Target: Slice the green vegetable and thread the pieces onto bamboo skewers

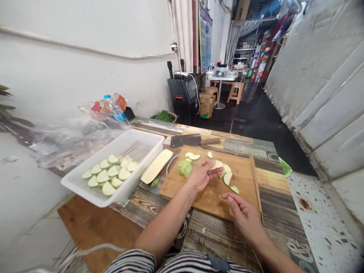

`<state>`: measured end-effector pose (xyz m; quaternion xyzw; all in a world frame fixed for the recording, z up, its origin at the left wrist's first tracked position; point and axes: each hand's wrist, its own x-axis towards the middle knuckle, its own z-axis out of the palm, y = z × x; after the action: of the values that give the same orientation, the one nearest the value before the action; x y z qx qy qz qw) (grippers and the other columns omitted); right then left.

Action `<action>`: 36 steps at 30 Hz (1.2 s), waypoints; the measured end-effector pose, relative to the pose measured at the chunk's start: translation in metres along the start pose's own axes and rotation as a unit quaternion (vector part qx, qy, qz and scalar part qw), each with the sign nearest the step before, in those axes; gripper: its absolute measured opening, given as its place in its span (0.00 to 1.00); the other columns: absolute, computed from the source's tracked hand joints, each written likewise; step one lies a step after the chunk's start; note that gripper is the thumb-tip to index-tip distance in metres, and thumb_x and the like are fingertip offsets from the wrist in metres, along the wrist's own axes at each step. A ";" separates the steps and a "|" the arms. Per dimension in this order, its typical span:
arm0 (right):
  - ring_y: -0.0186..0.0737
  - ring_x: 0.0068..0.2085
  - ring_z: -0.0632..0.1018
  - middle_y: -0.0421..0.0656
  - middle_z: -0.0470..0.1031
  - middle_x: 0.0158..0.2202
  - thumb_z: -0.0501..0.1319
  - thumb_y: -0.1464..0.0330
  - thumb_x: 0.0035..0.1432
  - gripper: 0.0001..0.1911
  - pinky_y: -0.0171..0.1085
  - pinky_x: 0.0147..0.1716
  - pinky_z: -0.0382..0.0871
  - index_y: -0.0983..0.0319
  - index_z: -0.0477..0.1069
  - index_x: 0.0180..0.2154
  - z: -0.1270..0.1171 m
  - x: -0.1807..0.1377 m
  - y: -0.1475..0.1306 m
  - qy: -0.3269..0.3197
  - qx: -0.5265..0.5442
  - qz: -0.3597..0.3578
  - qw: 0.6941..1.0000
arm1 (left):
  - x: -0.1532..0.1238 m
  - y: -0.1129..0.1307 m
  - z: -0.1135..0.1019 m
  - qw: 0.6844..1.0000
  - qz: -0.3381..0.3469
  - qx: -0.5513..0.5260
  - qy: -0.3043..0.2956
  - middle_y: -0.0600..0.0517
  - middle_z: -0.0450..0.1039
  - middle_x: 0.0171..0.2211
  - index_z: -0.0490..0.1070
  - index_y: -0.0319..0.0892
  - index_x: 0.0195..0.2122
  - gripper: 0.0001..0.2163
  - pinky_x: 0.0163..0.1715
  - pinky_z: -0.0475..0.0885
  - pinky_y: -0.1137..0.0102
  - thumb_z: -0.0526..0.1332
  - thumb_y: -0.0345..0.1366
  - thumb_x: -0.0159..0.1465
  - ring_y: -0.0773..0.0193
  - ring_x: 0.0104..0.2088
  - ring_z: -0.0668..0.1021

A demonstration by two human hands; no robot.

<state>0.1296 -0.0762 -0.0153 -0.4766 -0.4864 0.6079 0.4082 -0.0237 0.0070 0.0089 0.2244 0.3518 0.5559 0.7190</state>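
Observation:
Over the wooden cutting board (207, 204), my left hand (201, 175) is closed on a pale half-round squash slice (217, 164). My right hand (244, 214) grips a thin wooden skewer (222, 182), whose upper end meets the slice; whether it has pierced it I cannot tell. Loose squash slices (228, 178) lie just beyond my hands, and a green end piece (234, 189) rests nearby. A stack of cut green slices (184, 167) sits left of my left hand. Along the board's right edge lies a bundle of bare skewers (256, 185).
To the left stands a white plastic tray (143, 137) with several skewered squash slices (108, 188). A cut squash half (157, 166) lies between tray and board. A cleaver (186, 140) rests behind the board. Plastic bags (68, 136) and a water bottle (115, 109) are farther left.

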 end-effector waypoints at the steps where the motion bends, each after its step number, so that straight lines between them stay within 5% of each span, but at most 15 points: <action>1: 0.23 0.12 0.50 0.28 0.47 0.12 0.58 0.55 0.53 0.18 0.25 0.09 0.43 0.63 0.69 0.37 0.001 0.000 -0.001 -0.013 0.042 0.025 0.999 | 0.000 0.000 0.000 1.000 -0.008 -0.004 -0.004 0.42 0.76 0.31 0.68 0.34 0.31 0.03 0.36 0.74 0.65 0.61 0.28 0.57 0.58 0.33 0.79; 6: 0.22 0.09 0.44 0.26 0.49 0.12 0.58 0.59 0.56 0.11 0.23 0.05 0.45 0.60 0.66 0.35 -0.004 0.008 -0.006 -0.115 0.252 0.096 0.956 | -0.001 -0.001 0.001 0.997 -0.030 -0.063 -0.024 0.43 0.75 0.33 0.68 0.34 0.33 0.04 0.38 0.74 0.63 0.60 0.30 0.58 0.58 0.36 0.79; 10: 0.21 0.09 0.43 0.25 0.48 0.12 0.60 0.61 0.54 0.09 0.22 0.04 0.45 0.60 0.68 0.34 -0.008 0.014 -0.009 -0.139 0.283 0.104 0.943 | -0.002 -0.002 0.004 0.997 -0.011 -0.069 -0.023 0.43 0.75 0.33 0.69 0.33 0.34 0.06 0.37 0.75 0.64 0.58 0.33 0.60 0.59 0.36 0.79; 13: 0.22 0.08 0.47 0.26 0.51 0.10 0.59 0.58 0.54 0.12 0.23 0.04 0.47 0.61 0.70 0.35 -0.008 0.016 -0.004 -0.090 0.169 0.064 0.979 | -0.002 -0.004 0.006 0.998 0.011 -0.058 0.000 0.43 0.75 0.31 0.69 0.33 0.32 0.07 0.37 0.75 0.64 0.61 0.33 0.58 0.59 0.34 0.79; 15: 0.25 0.09 0.60 0.31 0.62 0.12 0.59 0.58 0.54 0.15 0.26 0.08 0.58 0.61 0.73 0.37 -0.010 0.017 0.004 -0.015 0.022 -0.021 0.999 | -0.003 -0.006 0.007 0.998 0.017 -0.059 0.009 0.42 0.75 0.31 0.69 0.33 0.32 0.07 0.39 0.74 0.64 0.62 0.33 0.57 0.58 0.34 0.79; 18: 0.39 0.28 0.78 0.45 0.79 0.31 0.58 0.60 0.55 0.15 0.37 0.29 0.74 0.61 0.75 0.41 -0.016 0.017 0.014 0.084 -0.212 -0.186 0.956 | -0.004 -0.008 0.011 0.997 0.019 -0.069 0.017 0.42 0.75 0.31 0.70 0.33 0.31 0.06 0.40 0.74 0.62 0.62 0.32 0.57 0.57 0.35 0.79; 20: 0.45 0.36 0.78 0.48 0.78 0.39 0.57 0.62 0.56 0.16 0.42 0.39 0.72 0.60 0.75 0.43 -0.019 0.017 0.018 0.108 -0.304 -0.247 0.913 | -0.005 -0.008 0.013 0.997 0.020 -0.071 0.029 0.43 0.75 0.31 0.70 0.33 0.30 0.05 0.40 0.74 0.61 0.61 0.31 0.57 0.57 0.35 0.79; 22: 0.46 0.39 0.78 0.48 0.78 0.40 0.56 0.62 0.57 0.16 0.43 0.41 0.71 0.60 0.74 0.44 -0.019 0.016 0.017 0.111 -0.321 -0.261 0.904 | -0.006 -0.009 0.015 0.996 0.018 -0.072 0.042 0.43 0.75 0.30 0.70 0.33 0.29 0.04 0.39 0.74 0.61 0.61 0.30 0.57 0.57 0.34 0.79; 25: 0.40 0.27 0.77 0.43 0.77 0.26 0.56 0.61 0.57 0.14 0.36 0.27 0.73 0.60 0.75 0.41 -0.013 0.015 0.012 0.075 -0.210 -0.181 0.958 | -0.008 -0.009 0.016 0.996 0.013 -0.076 0.039 0.43 0.75 0.30 0.69 0.33 0.30 0.04 0.39 0.74 0.62 0.61 0.30 0.57 0.57 0.34 0.79; 28: 0.26 0.10 0.57 0.30 0.57 0.12 0.56 0.60 0.58 0.12 0.26 0.08 0.55 0.59 0.72 0.38 -0.009 0.015 0.007 -0.038 0.026 -0.017 0.999 | -0.009 -0.009 0.015 0.997 0.007 -0.075 0.021 0.42 0.75 0.29 0.69 0.33 0.31 0.05 0.39 0.74 0.61 0.60 0.30 0.58 0.57 0.33 0.79; 32: 0.21 0.09 0.42 0.26 0.48 0.12 0.59 0.61 0.56 0.09 0.22 0.04 0.44 0.60 0.68 0.34 -0.011 0.017 0.003 -0.157 0.269 0.105 0.944 | -0.012 -0.007 0.015 0.997 -0.002 -0.080 -0.002 0.42 0.75 0.29 0.69 0.33 0.31 0.05 0.40 0.74 0.60 0.60 0.31 0.58 0.57 0.32 0.79; 36: 0.20 0.09 0.41 0.25 0.48 0.12 0.62 0.61 0.52 0.10 0.21 0.03 0.43 0.60 0.67 0.32 -0.010 0.017 -0.003 -0.162 0.311 0.109 0.930 | -0.013 -0.006 0.016 0.996 -0.001 -0.086 -0.016 0.42 0.76 0.29 0.70 0.33 0.30 0.05 0.40 0.73 0.60 0.60 0.31 0.57 0.57 0.33 0.79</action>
<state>0.1355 -0.0569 -0.0164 -0.2710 -0.2772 0.8386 0.3828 -0.0097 -0.0063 0.0179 0.1708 0.2913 0.5797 0.7416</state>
